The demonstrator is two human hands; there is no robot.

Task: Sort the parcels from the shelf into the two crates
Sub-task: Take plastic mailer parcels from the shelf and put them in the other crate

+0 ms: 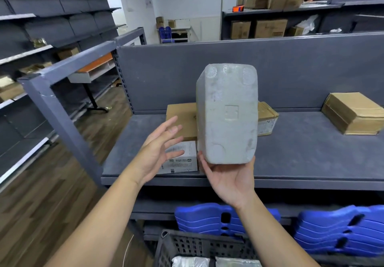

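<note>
Head view: my right grip [228, 179] clasps the grey parcel [227, 117] upright from underneath, above the shelf [311, 152]. My left grip [158, 152] hovers at its 9 o'clock, fingers spread.

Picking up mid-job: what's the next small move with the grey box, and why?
Probably bring the open left hand against the grey foam box to steady it: it stands tall, gripped only at its base by the right hand, with the dark crate below.
</note>
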